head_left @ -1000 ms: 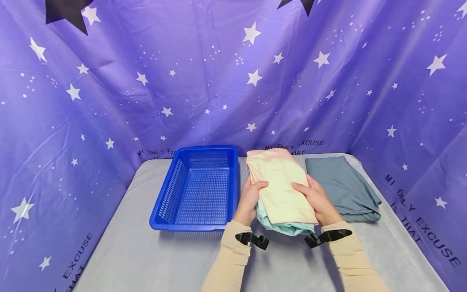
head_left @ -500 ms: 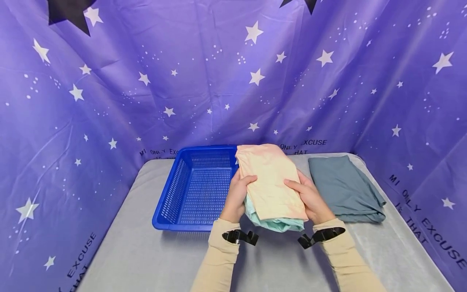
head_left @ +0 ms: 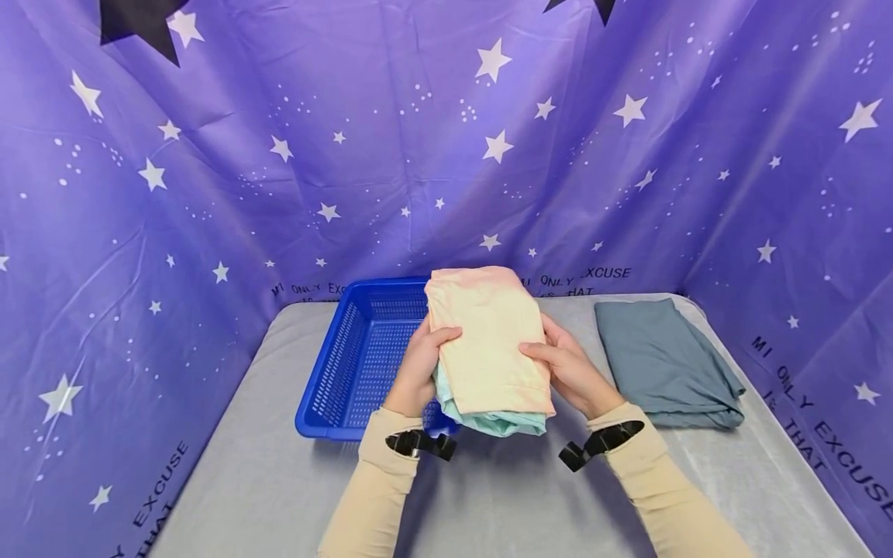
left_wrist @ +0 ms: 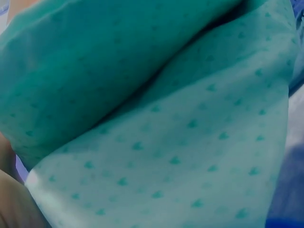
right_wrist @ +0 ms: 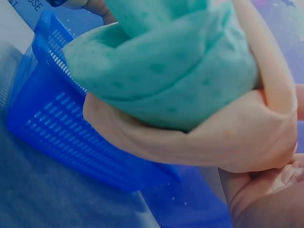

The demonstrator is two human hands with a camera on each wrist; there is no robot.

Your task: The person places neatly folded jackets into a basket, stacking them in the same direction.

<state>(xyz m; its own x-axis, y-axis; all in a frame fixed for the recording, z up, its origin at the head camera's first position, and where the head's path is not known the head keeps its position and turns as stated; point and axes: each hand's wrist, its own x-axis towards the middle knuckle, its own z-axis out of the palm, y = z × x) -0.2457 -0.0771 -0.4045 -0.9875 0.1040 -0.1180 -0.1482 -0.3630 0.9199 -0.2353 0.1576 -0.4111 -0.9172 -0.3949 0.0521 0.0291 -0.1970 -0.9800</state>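
A folded bundle of cloth hangs above the table, held by both hands. Its outer layer is plain peach fabric (head_left: 488, 341), and mint green fabric (head_left: 502, 423) with small darker prints pokes out at the near end. My left hand (head_left: 416, 368) grips the left edge, thumb on top and fingers hidden underneath. On the opposite edge my right hand (head_left: 575, 372) holds it the same way. The bundle's left part overlaps the right side of a blue plastic basket (head_left: 335, 433). Mint fabric (left_wrist: 180, 161) fills the left wrist view; peach cloth (right_wrist: 190, 147) wraps it in the right wrist view.
A folded grey-blue cloth (head_left: 663, 364) lies at the right of the grey-covered table (head_left: 237, 465). Purple star-printed curtains (head_left: 391, 155) enclose the back and both sides. No contents show in the visible part of the basket.
Both hands have carried the bundle leftward and slightly up, from right of the basket to over its right side. The head view has shifted slightly; the grey-blue cloth stays put.
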